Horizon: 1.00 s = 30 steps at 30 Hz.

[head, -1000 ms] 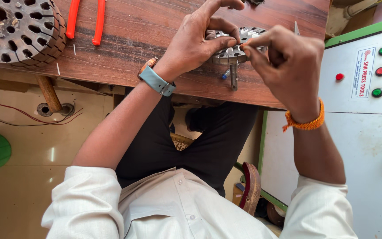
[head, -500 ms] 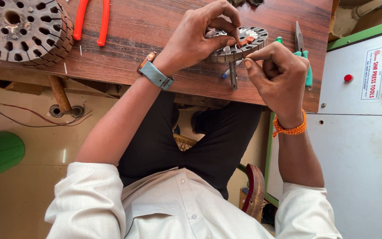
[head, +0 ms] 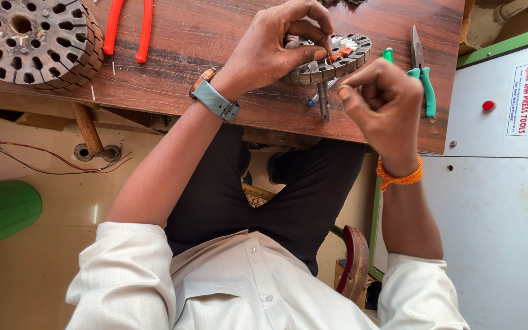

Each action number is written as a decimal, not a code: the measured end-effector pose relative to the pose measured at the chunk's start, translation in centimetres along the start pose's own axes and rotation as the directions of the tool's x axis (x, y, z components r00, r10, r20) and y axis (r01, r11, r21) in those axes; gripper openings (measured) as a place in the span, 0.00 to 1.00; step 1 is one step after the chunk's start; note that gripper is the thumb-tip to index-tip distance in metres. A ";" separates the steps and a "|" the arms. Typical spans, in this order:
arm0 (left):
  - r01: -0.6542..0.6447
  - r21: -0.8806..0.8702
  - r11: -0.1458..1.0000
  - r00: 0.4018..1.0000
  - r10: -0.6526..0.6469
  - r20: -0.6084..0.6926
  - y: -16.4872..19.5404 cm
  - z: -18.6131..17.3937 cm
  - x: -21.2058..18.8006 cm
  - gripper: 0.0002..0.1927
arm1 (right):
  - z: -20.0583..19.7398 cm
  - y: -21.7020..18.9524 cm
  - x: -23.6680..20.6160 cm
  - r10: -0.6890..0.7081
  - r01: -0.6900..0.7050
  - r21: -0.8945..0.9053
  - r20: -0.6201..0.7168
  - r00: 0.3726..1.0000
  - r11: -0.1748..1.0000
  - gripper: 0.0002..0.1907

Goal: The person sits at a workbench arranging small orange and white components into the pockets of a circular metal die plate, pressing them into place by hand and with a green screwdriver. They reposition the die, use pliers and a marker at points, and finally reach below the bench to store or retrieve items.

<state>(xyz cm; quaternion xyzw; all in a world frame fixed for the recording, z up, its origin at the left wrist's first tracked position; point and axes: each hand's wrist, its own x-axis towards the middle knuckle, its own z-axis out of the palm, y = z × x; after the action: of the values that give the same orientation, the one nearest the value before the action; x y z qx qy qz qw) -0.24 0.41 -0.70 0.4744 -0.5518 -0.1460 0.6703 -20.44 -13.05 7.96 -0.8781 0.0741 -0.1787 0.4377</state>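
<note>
Your left hand [head: 276, 46] fingers clamp the stator [head: 331, 58], one copper coil wound, most slots bare, while your right hand [head: 383, 101] pinches something too fine to see.

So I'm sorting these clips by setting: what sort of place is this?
Likely a small motor-winding workshop: a wooden bench with a slotted stator in the left hand, pliers, and a control panel.

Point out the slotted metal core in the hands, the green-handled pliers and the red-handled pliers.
slotted metal core [head: 343, 58], head view, its rim.
green-handled pliers [head: 426, 82], head view, a handle.
red-handled pliers [head: 113, 27], head view, left handle.
</note>
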 end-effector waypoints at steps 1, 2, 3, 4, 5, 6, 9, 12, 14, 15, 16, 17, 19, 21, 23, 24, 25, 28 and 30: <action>0.019 -0.037 0.999 1.000 -0.019 0.010 0.0 0.0 -0.1 0.12 | 0.3 0.0 -0.3 -0.004 0.004 -0.068 -0.004 1.000 0.998 0.05; 0.039 -0.075 0.996 0.999 -0.038 0.021 0.0 -0.1 -0.1 0.11 | 0.6 0.0 -0.7 -0.007 0.006 -0.135 -0.008 1.000 0.991 0.06; 0.057 -0.061 0.996 0.998 -0.057 0.009 0.2 -0.1 -0.1 0.11 | 1.0 0.0 -1.1 -0.024 0.021 -0.178 -0.015 1.000 0.984 0.06; 0.076 -0.048 0.996 0.997 -0.077 -0.004 0.4 -0.1 -0.1 0.11 | 1.5 0.2 -1.6 -0.040 0.035 -0.220 -0.021 0.999 0.975 0.06; 0.097 -0.036 0.995 0.995 -0.097 -0.018 0.9 -0.1 -0.1 0.11 | 1.9 0.4 -1.9 -0.056 0.048 -0.261 -0.025 0.998 0.964 0.06; 0.125 -0.026 0.992 0.991 -0.126 -0.041 1.5 -0.1 -0.1 0.10 | 2.3 0.7 -2.1 -0.070 0.056 -0.266 -0.043 0.997 0.962 0.05; 0.174 0.146 0.974 0.979 -0.154 -0.136 4.0 0.9 -0.7 0.16 | 3.0 1.8 -3.0 -0.089 0.063 -0.271 -0.085 0.992 0.961 0.04; 0.161 0.528 0.834 0.967 -0.026 -0.253 6.3 3.6 -2.1 0.29 | 3.0 2.7 -3.9 -0.035 0.009 -0.222 -0.111 0.993 0.975 0.04; 0.134 0.680 0.721 0.951 0.099 -0.293 6.5 5.5 -2.3 0.33 | 2.6 3.0 -4.3 0.027 -0.050 -0.165 -0.139 0.990 0.985 0.02; 0.159 0.710 0.687 0.947 0.099 -0.307 6.2 6.0 -2.4 0.31 | 2.2 3.1 -4.5 0.049 -0.075 -0.168 -0.158 0.986 0.983 0.02; 0.185 0.737 0.650 0.941 0.100 -0.324 5.8 6.4 -2.4 0.29 | 1.8 3.0 -4.5 0.068 -0.098 -0.171 -0.175 0.982 0.980 0.02; 0.213 0.762 0.611 0.934 0.101 -0.342 5.4 6.6 -2.4 0.27 | 1.3 3.0 -4.6 0.087 -0.121 -0.173 -0.190 0.978 0.977 0.02; 0.191 0.772 0.606 0.945 0.098 -0.311 4.9 6.5 -2.7 0.28 | 0.6 2.7 -4.6 0.044 -0.074 -0.149 -0.196 0.980 0.986 0.02; 0.159 0.785 0.598 0.954 0.111 -0.278 4.7 6.1 -3.0 0.28 | 0.2 2.5 -4.4 -0.011 -0.018 -0.147 -0.190 0.982 0.989 0.02; 0.117 0.799 0.590 0.960 0.140 -0.243 4.8 5.4 -3.1 0.27 | 0.2 2.3 -4.2 -0.073 0.045 -0.167 -0.167 0.983 0.985 0.03; 0.086 0.806 0.586 0.962 0.162 -0.221 4.8 5.0 -2.9 0.26 | 0.4 2.2 -4.2 -0.072 0.046 -0.149 -0.170 0.983 0.988 0.02; 0.057 0.812 0.581 0.962 0.187 -0.201 4.7 4.5 -2.7 0.26 | 0.8 2.2 -4.1 -0.072 0.050 -0.131 -0.171 0.983 0.990 0.02; -0.028 0.832 0.554 0.968 0.224 -0.117 4.8 2.7 -2.9 0.25 | 1.4 2.1 -4.0 -0.048 0.026 -0.116 -0.191 0.981 0.993 0.03; -0.060 0.836 0.545 0.972 0.224 -0.076 4.8 2.0 -3.2 0.25 | 1.6 2.1 -3.8 -0.051 0.027 -0.119 -0.204 0.978 0.993 0.04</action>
<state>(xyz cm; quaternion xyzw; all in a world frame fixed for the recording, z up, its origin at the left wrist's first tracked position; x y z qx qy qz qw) -4.69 4.20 1.05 0.6977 -0.5312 0.2275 0.4234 -23.24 -12.04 4.43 -0.8798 0.1123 -0.2730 0.3726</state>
